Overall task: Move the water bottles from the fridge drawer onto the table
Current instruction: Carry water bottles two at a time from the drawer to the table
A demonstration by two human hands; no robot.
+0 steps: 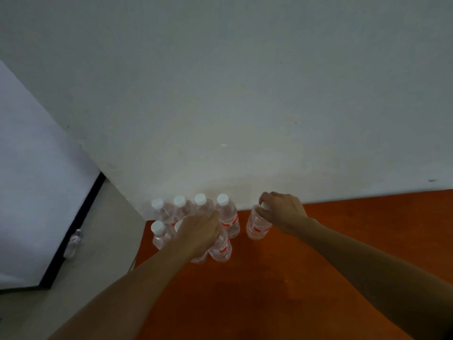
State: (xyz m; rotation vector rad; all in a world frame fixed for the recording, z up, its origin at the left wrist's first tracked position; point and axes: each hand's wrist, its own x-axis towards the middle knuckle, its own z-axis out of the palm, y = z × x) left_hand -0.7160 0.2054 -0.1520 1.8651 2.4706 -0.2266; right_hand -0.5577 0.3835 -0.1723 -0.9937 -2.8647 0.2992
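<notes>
Several clear water bottles with white caps and red labels stand in two rows at the far left corner of the orange table (318,253), against the white wall. My left hand (198,235) grips the top of a front-row bottle (220,249), hiding its cap. My right hand (282,212) holds the cap end of a separate bottle (257,225), which stands slightly tilted to the right of the group. A back-row bottle (229,217) stands between the two hands. The fridge drawer is out of view.
A white panel with a black edge (36,192) leans at the left. One more bottle (73,242) stands on the grey floor beside it. The table's left edge runs close to the bottle group. Bare orange tabletop stretches to the right and front.
</notes>
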